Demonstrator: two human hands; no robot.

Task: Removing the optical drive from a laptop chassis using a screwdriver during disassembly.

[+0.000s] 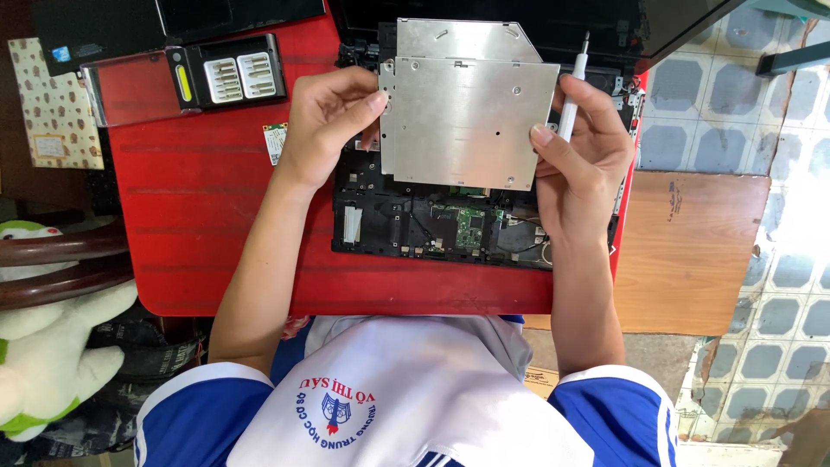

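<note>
Head view, left hand (324,130) and right hand (584,151) gripping silver drive (471,112), bit case (226,78) holding bits (240,76)

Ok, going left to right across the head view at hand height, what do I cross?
Patterned notebook → screwdriver bit case → small green card → left hand → silver optical drive → white screwdriver in the right hand → wooden board → tiled floor.

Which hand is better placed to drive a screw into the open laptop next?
Probably the right hand: it already holds the white screwdriver against the metal drive edge. The left hand grips only the drive's opposite edge, so it could keep that above the laptop.
</note>
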